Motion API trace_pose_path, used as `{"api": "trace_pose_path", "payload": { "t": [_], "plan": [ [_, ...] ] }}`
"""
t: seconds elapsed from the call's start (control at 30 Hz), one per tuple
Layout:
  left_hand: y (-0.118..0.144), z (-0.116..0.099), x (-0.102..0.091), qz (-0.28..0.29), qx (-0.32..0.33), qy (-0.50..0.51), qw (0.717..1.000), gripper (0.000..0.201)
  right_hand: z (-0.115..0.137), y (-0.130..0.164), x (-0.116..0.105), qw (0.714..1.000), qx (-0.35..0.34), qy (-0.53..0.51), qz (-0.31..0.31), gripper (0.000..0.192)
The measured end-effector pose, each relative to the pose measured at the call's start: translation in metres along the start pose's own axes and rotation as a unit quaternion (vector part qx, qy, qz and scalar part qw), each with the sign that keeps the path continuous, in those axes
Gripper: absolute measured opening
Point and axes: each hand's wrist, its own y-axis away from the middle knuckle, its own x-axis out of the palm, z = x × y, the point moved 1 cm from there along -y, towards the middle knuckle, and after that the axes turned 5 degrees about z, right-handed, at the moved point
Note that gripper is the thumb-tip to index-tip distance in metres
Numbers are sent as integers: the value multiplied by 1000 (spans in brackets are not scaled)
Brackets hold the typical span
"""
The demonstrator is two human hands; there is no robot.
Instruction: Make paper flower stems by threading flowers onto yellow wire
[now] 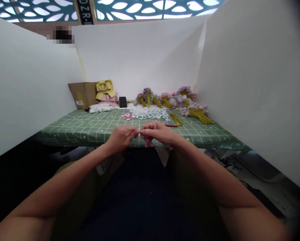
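Over the front edge of the table, my left hand and my right hand meet with pinched fingertips. Whatever lies between the fingertips is too small to make out. Something pinkish shows below my right hand; I cannot tell if it is held there. Just beyond the hands lies a spread of small white and pale blue pieces, with a few pink pieces on its left side. A thin red stick rests close to my right hand, and a looped bundle of yellow-green stems lies behind it.
Bunches of beaded flowers on yellow stems line the back; another bunch lies at right. A black phone, yellow ribbon bow and cardboard box stand back left. White panels enclose the green checked table.
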Motion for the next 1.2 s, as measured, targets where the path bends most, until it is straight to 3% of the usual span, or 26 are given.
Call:
{"api": "trace_pose_path", "payload": {
  "t": [0.07, 0.13, 0.23, 0.3, 0.37, 0.47, 0.5, 0.57, 0.63, 0.7, 0.73, 0.8, 0.9, 1.0, 1.1, 1.2],
  "plan": [
    [-2, 13, 9, 8, -95, 127, 987, 40, -10, -4, 4, 982, -2, 156, -109, 18],
    [-4, 25, 19, 12, -179, 271, 946, 39, -17, -8, 11, 940, -27, 304, -154, 15],
    [-4, 32, 25, 22, -213, 383, 899, 39, -22, -9, 18, 894, -44, 427, -132, 19],
    [-4, 31, 24, 27, -207, 376, 903, 39, -21, -8, 18, 883, -41, 451, -123, 21],
    [-4, 25, 19, 20, -179, 306, 935, 40, -17, -7, 16, 901, -47, 414, -123, 21],
    [-2, 10, 7, -20, -66, 114, 991, 41, -9, -4, 8, 971, -46, 212, -101, 20],
    [-1, 4, 3, -32, -26, 52, 998, 40, -6, -3, 5, 990, -40, 117, -73, 19],
    [2, -5, -3, -44, 29, -32, 998, 35, 0, -1, 2, 999, -30, -43, -5, 19],
    [2, -5, -3, -53, 36, -51, 997, 33, 0, -1, 3, 996, -21, -82, 14, 20],
    [0, 3, 2, -47, -17, 12, 999, 36, -6, -4, 7, 997, -7, 28, -65, 19],
    [-1, 10, 6, -35, -62, 72, 995, 38, -10, -5, 9, 986, -3, 116, -117, 17],
    [-3, 23, 16, -8, -163, 233, 959, 39, -18, -8, 16, 943, -22, 282, -176, 16],
    [-4, 33, 24, 12, -215, 386, 897, 38, -26, -11, 22, 890, -66, 422, -162, 19],
    [-4, 30, 23, 15, -197, 368, 908, 39, -25, -10, 21, 871, -70, 464, -148, 20],
    [-3, 18, 13, -15, -128, 203, 971, 40, -16, -8, 15, 913, -65, 377, -141, 20],
    [0, 0, 0, -50, -6, 10, 999, 38, -3, -2, 5, 989, -44, 125, -70, 22]
  ]
}}
